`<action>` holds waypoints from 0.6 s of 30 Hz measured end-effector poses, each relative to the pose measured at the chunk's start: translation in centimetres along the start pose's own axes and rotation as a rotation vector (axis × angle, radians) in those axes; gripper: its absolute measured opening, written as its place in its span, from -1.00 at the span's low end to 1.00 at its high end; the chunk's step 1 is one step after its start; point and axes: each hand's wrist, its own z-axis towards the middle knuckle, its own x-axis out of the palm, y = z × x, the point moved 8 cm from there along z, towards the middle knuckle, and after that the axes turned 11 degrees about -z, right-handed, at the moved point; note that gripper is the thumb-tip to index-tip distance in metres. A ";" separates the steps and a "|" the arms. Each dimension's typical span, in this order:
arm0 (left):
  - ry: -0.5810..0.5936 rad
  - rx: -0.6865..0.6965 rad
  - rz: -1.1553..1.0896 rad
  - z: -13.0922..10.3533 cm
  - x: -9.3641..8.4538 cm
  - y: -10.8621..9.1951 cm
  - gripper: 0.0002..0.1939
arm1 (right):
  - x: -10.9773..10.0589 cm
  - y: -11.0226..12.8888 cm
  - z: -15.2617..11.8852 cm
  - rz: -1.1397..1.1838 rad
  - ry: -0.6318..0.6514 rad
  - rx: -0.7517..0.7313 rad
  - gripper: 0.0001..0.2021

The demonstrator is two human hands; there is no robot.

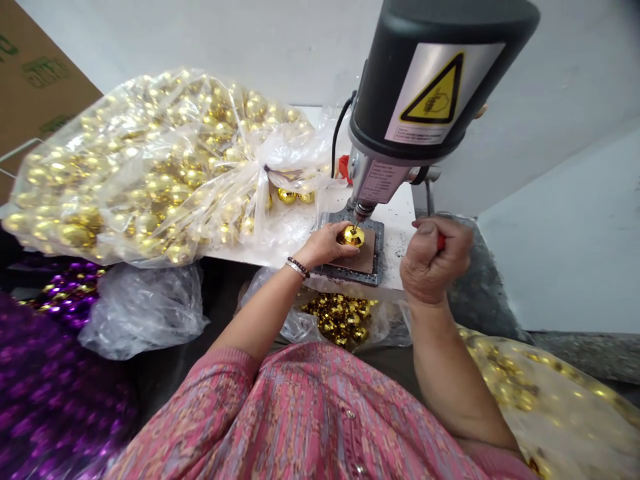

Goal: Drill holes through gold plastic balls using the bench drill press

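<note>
My left hand grips a shiny gold faceted ball between thumb and fingers. The ball sits on a brown board over the metal base of a bench drill press. Right above the ball is the drill chuck, its bit pointing down at the ball's top; whether it touches, I cannot tell. To the right, my right hand is closed around the red-knobbed end of the press's feed lever.
A large clear bag of gold balls fills the table's left side. More gold balls lie in an open bag at my lap, and another bag stands at lower right. Purple balls are at left. Dark shavings dot the white table.
</note>
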 end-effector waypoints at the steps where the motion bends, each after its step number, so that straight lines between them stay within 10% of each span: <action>1: -0.003 0.000 -0.005 0.0 0.0 0.0 -0.60 | -0.1 0.1 0.7 0.002 0.008 0.010 -0.65; 9: -0.078 0.072 -0.007 -1.8 0.1 0.3 -0.34 | 1.3 -1.6 7.9 0.068 0.282 0.250 -0.57; 18: 0.033 0.149 -0.053 -7.8 -0.1 -0.2 -0.36 | 1.7 -1.8 8.4 0.123 0.242 0.408 -0.74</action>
